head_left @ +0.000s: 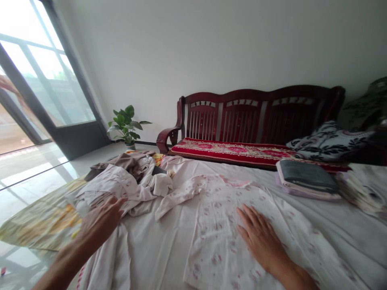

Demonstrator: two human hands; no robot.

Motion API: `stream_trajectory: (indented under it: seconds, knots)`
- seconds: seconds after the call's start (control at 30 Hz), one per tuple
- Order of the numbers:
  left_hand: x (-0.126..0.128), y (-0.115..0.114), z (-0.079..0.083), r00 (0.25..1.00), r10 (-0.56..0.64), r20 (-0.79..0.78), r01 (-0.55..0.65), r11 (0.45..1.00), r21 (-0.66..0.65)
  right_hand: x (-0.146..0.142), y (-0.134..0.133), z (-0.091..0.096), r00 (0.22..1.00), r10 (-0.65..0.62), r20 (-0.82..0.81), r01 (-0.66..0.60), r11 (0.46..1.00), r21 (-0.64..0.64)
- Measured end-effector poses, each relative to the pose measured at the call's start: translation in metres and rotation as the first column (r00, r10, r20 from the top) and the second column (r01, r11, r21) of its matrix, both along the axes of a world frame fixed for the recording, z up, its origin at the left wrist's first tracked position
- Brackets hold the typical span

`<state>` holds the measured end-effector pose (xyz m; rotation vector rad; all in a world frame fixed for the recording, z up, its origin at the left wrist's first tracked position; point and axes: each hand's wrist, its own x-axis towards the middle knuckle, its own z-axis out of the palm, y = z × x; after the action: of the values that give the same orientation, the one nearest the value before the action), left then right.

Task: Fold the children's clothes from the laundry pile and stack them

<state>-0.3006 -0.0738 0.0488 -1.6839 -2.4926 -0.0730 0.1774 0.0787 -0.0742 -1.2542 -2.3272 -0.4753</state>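
A white long-sleeved top (217, 225) with small pink prints and a pink neckline lies spread out on the pale sheet. My right hand (261, 237) rests flat on its body, fingers stretched and a little apart. Over on the left, my left hand (105, 215) is at the near edge of a heap of loose clothes, by a white printed garment (113, 181). Its fingers are blurred and partly turned away, so I cannot make out whether they hold cloth. Brown and white garments (128, 161) lie crumpled at the back of the heap.
Folded cloths (308, 177), dark green on top, are stacked at the right beside more white fabric (369, 189). Behind stands a dark red wooden bench (223, 121) with a patterned cushion (329, 141). A potted plant (128, 125) and glass door (60, 80) are at the left.
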Motion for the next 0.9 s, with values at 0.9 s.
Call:
stream_trajectory:
  seconds: [0.9]
  knots:
    - [0.154, 0.160, -0.067, 0.944, -0.326, 0.053, 0.318, 0.940, 0.122, 0.018, -0.005, 0.039, 0.955, -0.257, 0.145, 0.293, 0.884, -0.364]
